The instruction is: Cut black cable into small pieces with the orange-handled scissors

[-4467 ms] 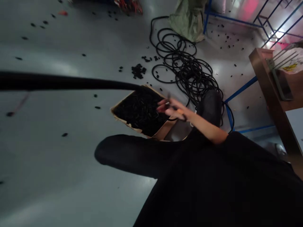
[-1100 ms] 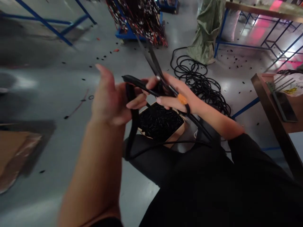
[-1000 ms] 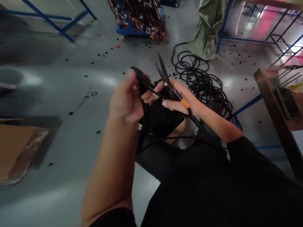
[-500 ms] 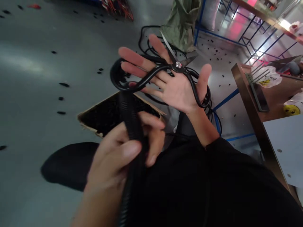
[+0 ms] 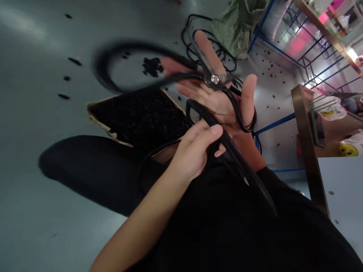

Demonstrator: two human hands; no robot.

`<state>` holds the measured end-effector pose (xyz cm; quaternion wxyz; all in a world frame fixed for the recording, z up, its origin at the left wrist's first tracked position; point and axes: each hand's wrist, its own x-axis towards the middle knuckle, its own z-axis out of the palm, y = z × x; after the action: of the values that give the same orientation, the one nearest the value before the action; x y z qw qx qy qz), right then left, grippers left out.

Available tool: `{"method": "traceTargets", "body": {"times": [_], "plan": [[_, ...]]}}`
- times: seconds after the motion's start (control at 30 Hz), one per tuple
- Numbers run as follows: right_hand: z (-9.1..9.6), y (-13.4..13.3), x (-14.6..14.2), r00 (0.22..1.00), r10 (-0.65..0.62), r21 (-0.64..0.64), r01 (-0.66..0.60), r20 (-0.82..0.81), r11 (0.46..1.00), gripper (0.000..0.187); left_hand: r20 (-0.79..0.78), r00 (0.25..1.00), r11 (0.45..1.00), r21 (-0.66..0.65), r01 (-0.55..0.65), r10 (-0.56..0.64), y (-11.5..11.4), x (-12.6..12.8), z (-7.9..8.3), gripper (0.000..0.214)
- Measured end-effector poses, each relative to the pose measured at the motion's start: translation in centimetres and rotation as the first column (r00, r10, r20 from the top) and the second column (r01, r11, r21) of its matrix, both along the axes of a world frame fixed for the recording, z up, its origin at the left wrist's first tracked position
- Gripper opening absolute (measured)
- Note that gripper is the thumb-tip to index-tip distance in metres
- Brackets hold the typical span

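Note:
My left hand [image 5: 195, 151] is closed around black ribbed tubing [image 5: 241, 156], thumb on top. One end of the tubing bends back near my right palm; the rest slants down over my dark clothing. My right hand [image 5: 218, 98] lies palm up with fingers spread, holding black-handled scissors [image 5: 214, 79] with the thumb through one handle loop. Their blades are parted, pointing away from me. A large black loop [image 5: 103, 66], blurred by motion, sweeps left from the right hand's fingers; I cannot tell where the scissors' other handle ends and tubing begins.
Below the hands stands an open cardboard box [image 5: 119, 139] full of short black pieces. More pieces [image 5: 152, 67] are scattered on the floor. Beyond are coiled black tubing [image 5: 195, 17] and a greenish sack [image 5: 241, 28]. A table edge [image 5: 307, 147] with a blue frame rises at right.
My left hand has moved right and nearer my right palm, its tubing now slanting to the lower right. The black loop has swung out to the left. The view has shifted.

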<state>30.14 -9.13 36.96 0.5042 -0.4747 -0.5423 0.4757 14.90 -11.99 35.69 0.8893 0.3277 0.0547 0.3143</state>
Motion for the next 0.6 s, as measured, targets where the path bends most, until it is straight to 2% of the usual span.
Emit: {"method": "traceTargets", "body": {"times": [0.03,0.1,0.17,0.23,0.3,0.37,0.47,0.53,0.6], "plan": [[0.5,-0.3,-0.6,0.990,-0.054,0.064,0.063,-0.131,0.996,0.100,0.007,1.000,1.000,0.003,0.013,-0.013,-0.2,-0.2,0.2,0.048],[1.2,-0.8,-1.7,0.928,-0.135,0.101,0.180,-0.348,0.978,0.100,-0.022,1.000,1.000,0.006,0.019,-0.019,-0.4,-0.3,0.6,0.040],[1.5,-1.0,-2.2,0.896,-0.193,0.063,0.236,-0.399,0.970,0.101,-0.054,0.999,1.000,0.004,-0.006,0.006,-0.4,-0.3,0.7,0.035],[1.4,-1.0,-2.2,0.912,-0.227,0.056,0.261,-0.342,0.964,0.104,-0.054,0.998,0.999,0.001,-0.041,0.041,-0.2,-0.2,0.5,0.037],[1.4,-1.3,-2.2,0.950,-0.171,0.082,0.198,-0.260,0.977,0.099,-0.066,0.994,0.996,-0.014,-0.092,0.091,0.1,-0.2,0.1,0.039],[1.4,-2.0,-2.3,0.972,-0.119,0.076,0.136,-0.205,0.988,0.086,-0.109,0.986,0.990,-0.044,-0.131,0.126,0.5,-0.5,-0.4,0.040],[0.6,-2.9,-2.4,0.981,-0.091,0.112,0.111,-0.169,0.988,0.069,-0.165,0.981,0.988,-0.099,-0.119,0.101,0.9,-1.0,-1.2,0.040],[-0.6,-3.0,-1.6,0.995,0.024,0.140,-0.010,-0.100,0.990,0.071,-0.167,0.985,0.989,-0.127,-0.071,0.049,1.1,-1.4,-1.6,0.041],[-1.8,-2.8,0.0,0.988,0.144,0.144,-0.136,-0.048,0.980,0.087,-0.166,0.986,0.990,-0.140,-0.030,0.006,1.0,-1.5,-2.1,0.039]]}}
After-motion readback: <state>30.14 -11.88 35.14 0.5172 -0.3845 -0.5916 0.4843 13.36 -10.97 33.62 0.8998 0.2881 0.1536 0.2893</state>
